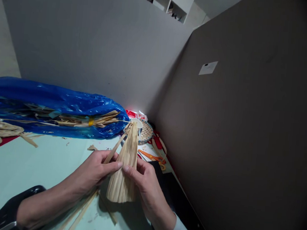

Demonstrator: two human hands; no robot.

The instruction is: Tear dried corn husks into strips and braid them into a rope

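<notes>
Pinched between thumb and fingertips of left hand (95, 172) and right hand (143, 181), both closed on the dried husk bundle (124, 169) fanning out below them, with a loose strip (115, 148) jutting above the left fingers, likely to split or slip if squeezed unevenly.

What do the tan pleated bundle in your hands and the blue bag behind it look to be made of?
The tan pleated fan-shaped bundle, held by the left hand and right hand, looks like dried husk or leaf: matte, fibrous, with lengthwise ridges. The crinkled blue bag looks like thin plastic film: glossy, with sharp highlights on its creases.
</notes>
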